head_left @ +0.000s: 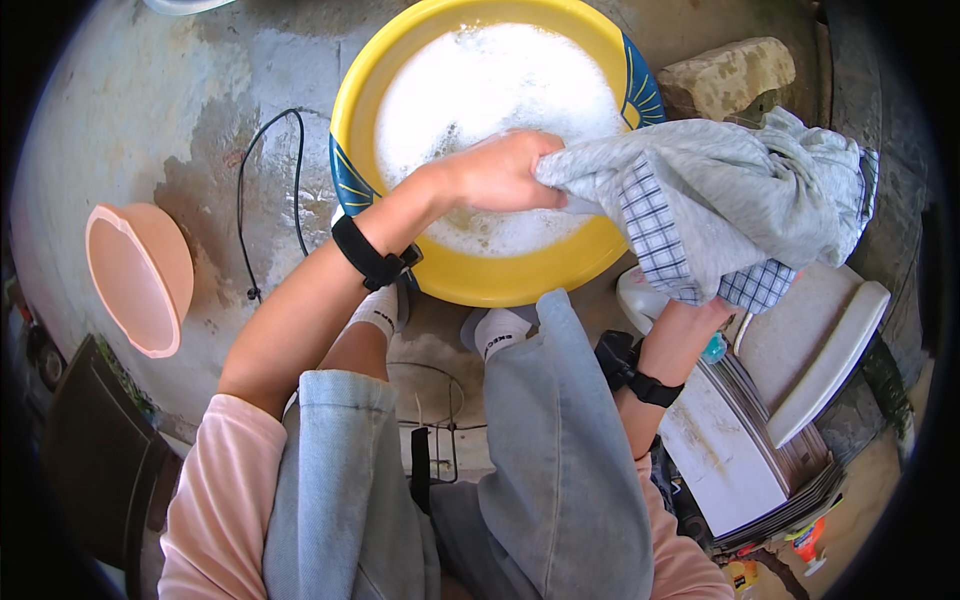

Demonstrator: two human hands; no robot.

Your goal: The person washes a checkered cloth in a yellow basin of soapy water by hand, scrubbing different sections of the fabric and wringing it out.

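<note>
A light grey garment (740, 195) with blue-and-white checked trim stretches out to the right of a yellow basin (505, 287). My left hand (510, 172) reaches over the basin and is closed on the garment's near-left end. On the right, my right hand (715, 312) is under the checked edge of the garment, touching it. The cloth hides its fingers, so their grip does not show. White foam (500, 90) covers most of the water in the basin. Blue patches with yellow lines mark the basin's sides.
A peach tub (140, 280) stands on the left, near a looped black cable (240, 215) on the wet concrete. A rough stone (730, 75) lies right of the basin. A white stool-like piece (835, 365) and stacked flat boards (720, 450) are at my right.
</note>
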